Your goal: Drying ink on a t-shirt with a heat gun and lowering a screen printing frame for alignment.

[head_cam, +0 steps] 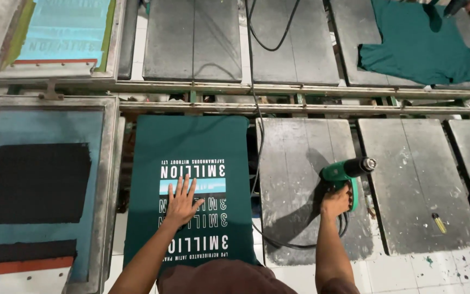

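Overhead view of a screen-printing station. The left hand (181, 202) lies flat, fingers spread, on a dark green T-shirt (191, 141) stretched over a printing board in the near row; the palm rests on the white printed lettering just below a light-blue printed band (213, 185). The right hand (336, 200) is clamped around the grip of a green and black heat gun (349, 170), held above the neighbouring grey board (295, 158) with its metal nozzle pointing right, away from the shirt. The two hands are well apart, one board from the other. A black power cable (257, 109) runs from the far row down between the shirt board and the grey board and loops below the gun. At left, beside the shirt, a metal-framed printing screen (44, 179) lies flat, its blue mesh carrying a large black ink patch and black and red-orange bands at the near end; a second framed screen (61, 32) with pale blue mesh lies beyond it. A metal rail (300, 90) separates near and far rows of boards. On a far board at upper right lies another dark green shirt (425, 43), loosely laid. A small yellow-handled tool (439, 222) rests on the paint-speckled board (414, 185) to the right of the gun
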